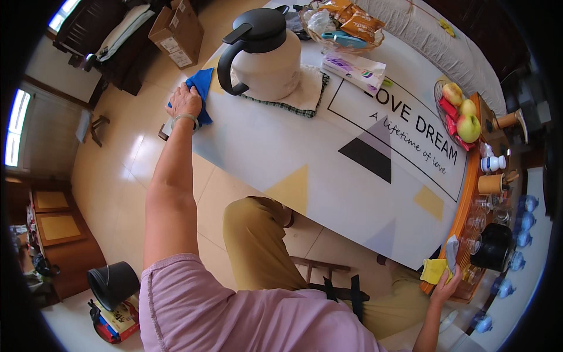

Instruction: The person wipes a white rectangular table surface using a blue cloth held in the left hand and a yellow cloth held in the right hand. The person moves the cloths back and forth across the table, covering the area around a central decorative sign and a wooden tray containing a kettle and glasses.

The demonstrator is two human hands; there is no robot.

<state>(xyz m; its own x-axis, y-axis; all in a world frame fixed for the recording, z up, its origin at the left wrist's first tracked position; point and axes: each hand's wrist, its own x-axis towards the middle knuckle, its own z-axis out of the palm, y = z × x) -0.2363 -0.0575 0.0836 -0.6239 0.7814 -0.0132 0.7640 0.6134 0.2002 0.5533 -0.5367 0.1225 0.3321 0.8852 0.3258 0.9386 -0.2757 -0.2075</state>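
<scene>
My left hand [185, 104], with a bangle at the wrist, reaches out to the far left corner of the covered table [246, 141]. Under its palm and fingers is a blue cloth [203, 83], bunched over the table's edge. My right hand [447, 284] is low at the right, by the corner of a wooden tea tray [469, 176]. It grips a folded yellow cloth [434, 270]; a grey-white cloth [451, 251] stands up from the same grasp. Nearest my left hand is a cream vacuum jug [268, 66] with a black lid and handle, standing on a cloth mat [312, 88].
A tissue pack [354, 70] lies beyond the mat, near a glass bowl [374, 46] of packets. Apples [468, 127] fill a wire basket by the tray. A black pot [491, 247] and glass cups [476, 220] stand on the tray. A carton [178, 35] and black bucket [113, 284] are leftward.
</scene>
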